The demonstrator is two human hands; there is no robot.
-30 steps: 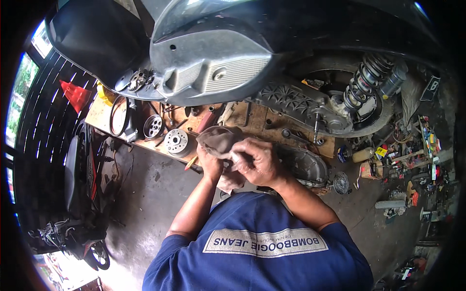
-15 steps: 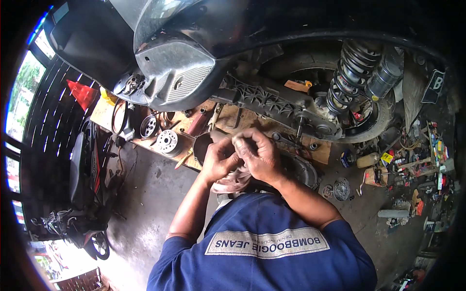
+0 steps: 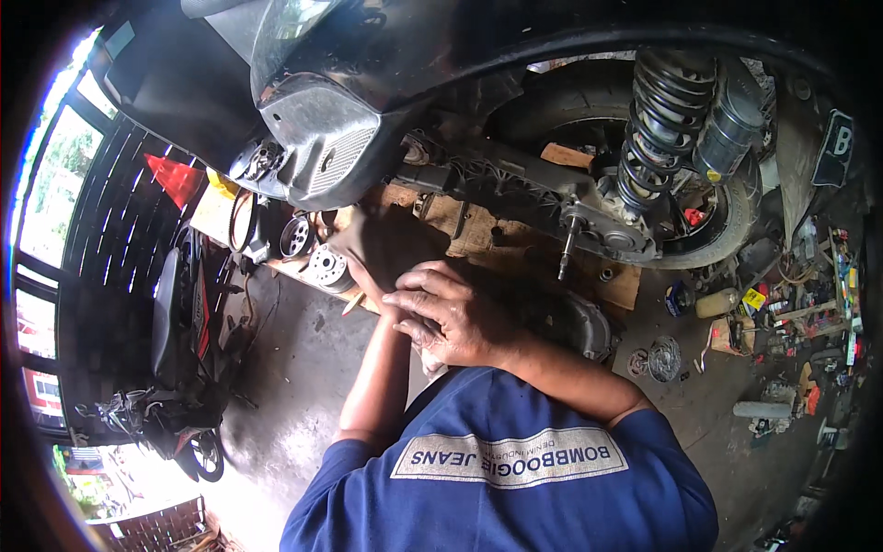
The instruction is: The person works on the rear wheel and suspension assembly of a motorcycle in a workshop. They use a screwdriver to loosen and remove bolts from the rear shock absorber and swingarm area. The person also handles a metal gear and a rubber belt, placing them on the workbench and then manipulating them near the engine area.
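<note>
Two hands in head view, near edge of the bench [image 3: 621, 291]: right hand [image 3: 455, 313] laid over left hand [image 3: 371, 283] and its wrist, blurred dark brown thing [image 3: 386, 241] just beyond; can't tell either grip. Strip-down looks done, refit not: shaft [image 3: 569, 247] bare, holed drum [image 3: 328, 267] loose at bench's left near edge.

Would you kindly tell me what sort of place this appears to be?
Probably a motorcycle repair workshop, judging by the coil-spring shock absorber, the large tyre behind it and the loose round metal part.
</note>
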